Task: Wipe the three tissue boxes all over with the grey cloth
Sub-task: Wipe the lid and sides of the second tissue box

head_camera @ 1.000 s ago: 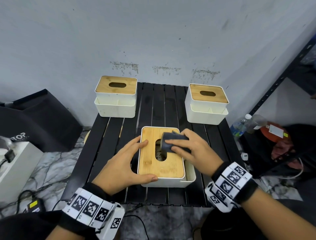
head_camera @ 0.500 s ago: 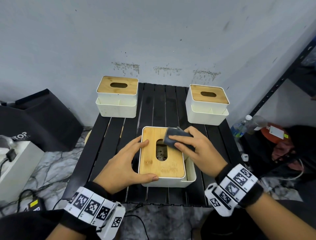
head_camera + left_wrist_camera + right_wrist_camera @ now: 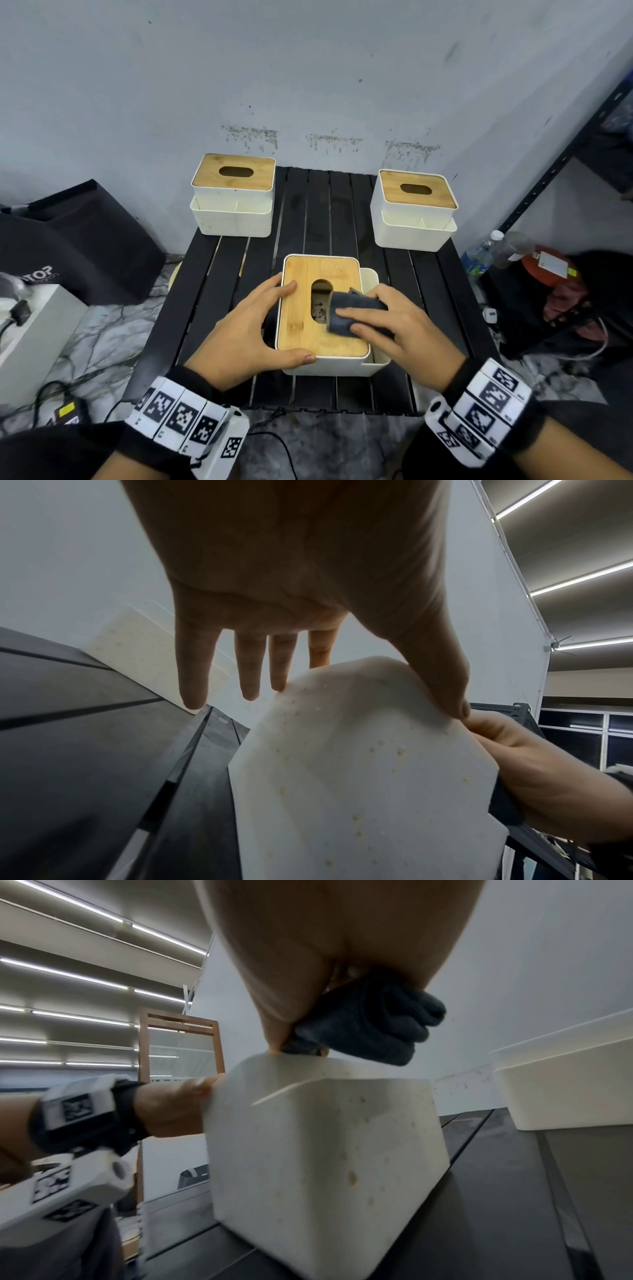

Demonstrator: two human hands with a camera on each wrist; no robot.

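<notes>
Head view: at lower centre of the frame a person's right hand point(image 3: 394, 329) presses a folded grey cloth point(image 3: 349, 313) onto the bamboo lid of the near tissue box point(image 3: 322, 308), fingers curled over the cloth, which covers the lower right edge of the lid's oval slot. The left hand point(image 3: 250, 329) clasps the box's left side, fingers and thumb spread wide. The lid's long axis runs up and down the frame, so bare wood lies above and below the cloth, nearest the right hand. Through the slot something pale and speckled shows; what it is cannot be told. A side pocket on the box's right looks empty. Two more tissue boxes, one at upper left point(image 3: 233, 197) and one at upper right point(image 3: 414, 209), stand well apart on the black slatted table point(image 3: 322, 212), their front trays apparently empty.

Left wrist view: straight fingers point(image 3: 250, 664) and thumb bracket the speckled white box wall point(image 3: 359, 777).

Right wrist view: the bunched cloth point(image 3: 369, 1026) sits gripped on the box's top edge point(image 3: 308, 1064); the sides are probably still to be wiped
</notes>
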